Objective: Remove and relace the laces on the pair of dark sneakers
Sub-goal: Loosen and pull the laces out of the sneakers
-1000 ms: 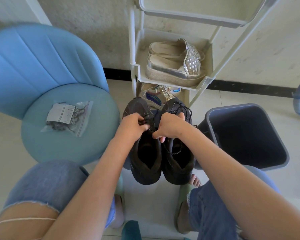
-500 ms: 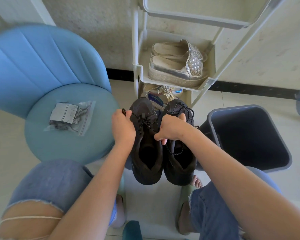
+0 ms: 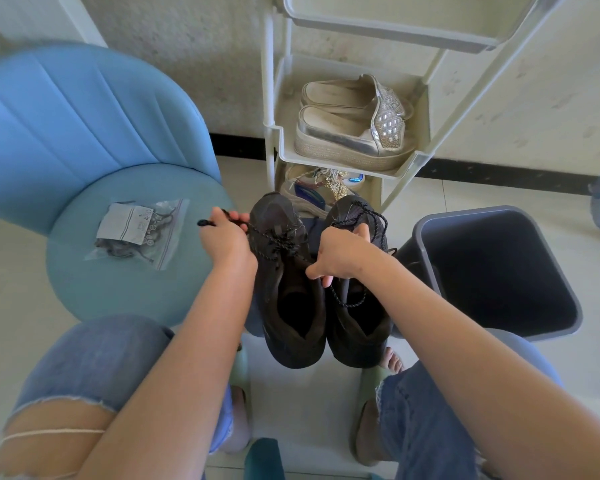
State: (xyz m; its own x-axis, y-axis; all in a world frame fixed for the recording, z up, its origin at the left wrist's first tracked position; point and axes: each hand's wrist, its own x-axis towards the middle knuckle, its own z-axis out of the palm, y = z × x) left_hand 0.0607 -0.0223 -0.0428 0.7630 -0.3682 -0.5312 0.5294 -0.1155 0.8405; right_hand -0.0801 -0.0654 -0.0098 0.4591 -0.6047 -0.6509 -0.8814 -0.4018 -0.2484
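The lace (image 3: 274,239) of the left sneaker (image 3: 291,306), which stands toe far and heel near, is pinched in the curled left hand (image 3: 227,242) and stretched leftward across the shoe's long axis, its right run being gripped by the curled right hand (image 3: 340,256).

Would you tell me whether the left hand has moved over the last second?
Yes. The left hand has drawn the black lace leftward off the left dark sneaker, toward the round blue seat.
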